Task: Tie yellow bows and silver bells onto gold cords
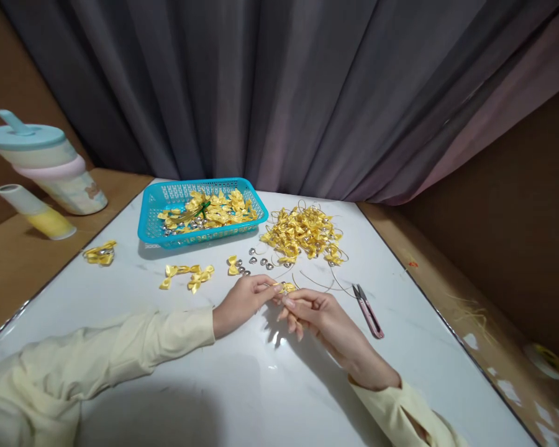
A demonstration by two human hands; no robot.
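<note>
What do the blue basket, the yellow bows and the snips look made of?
Blue basket: probably moulded plastic, glossy, with perforated walls.
Yellow bows: likely satin ribbon, given the soft sheen and folds.
Snips: seemingly metal, with slim dark blades; pinkish handles, perhaps painted.

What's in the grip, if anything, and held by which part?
A yellow bow, by its left end, in the grip of the left hand. The right hand is close below; what its grip holds is too small to tell.

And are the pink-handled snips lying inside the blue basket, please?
No, the snips lie on the white tabletop beside the right hand, well apart from the blue basket.
</note>
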